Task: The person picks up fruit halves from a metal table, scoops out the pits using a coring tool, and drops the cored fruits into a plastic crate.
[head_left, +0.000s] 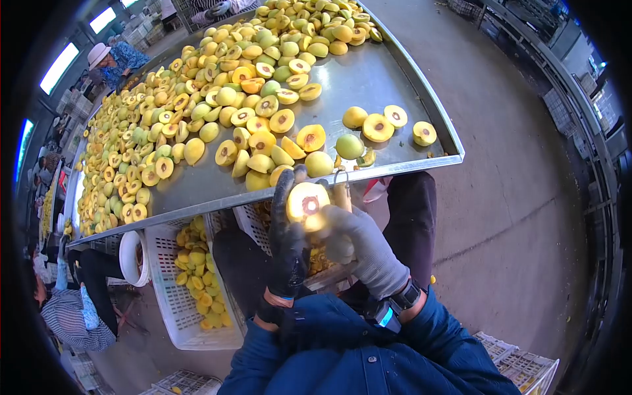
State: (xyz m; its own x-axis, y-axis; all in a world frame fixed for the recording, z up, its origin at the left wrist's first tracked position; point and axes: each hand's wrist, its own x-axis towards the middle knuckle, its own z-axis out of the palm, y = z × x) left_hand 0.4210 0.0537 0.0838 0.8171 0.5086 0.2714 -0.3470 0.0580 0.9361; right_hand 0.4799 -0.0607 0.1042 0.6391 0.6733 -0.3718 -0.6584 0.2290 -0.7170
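Observation:
My left hand [288, 237], in a black glove, is closed around a halved yellow peach [307, 197] with its cut face and brown stone hollow towards me. My right hand [372, 250], in a grey knit glove, is closed on a small tool with a wooden handle [342, 196] and a curved metal loop at its tip, pointing up. Its fingers are close by the peach half, partly blurred, so contact is unclear. Both hands are just below the near edge of a metal table [263, 201]. Halved peaches [261, 142] are heaped on it.
Several loose peach halves [378, 128] lie at the table's right corner. Below stand a white crate [161, 289] of yellow halves and a white bucket [130, 259]. Another crate [520, 362] is at lower right. People sit around the table, including one in a checked top [76, 322].

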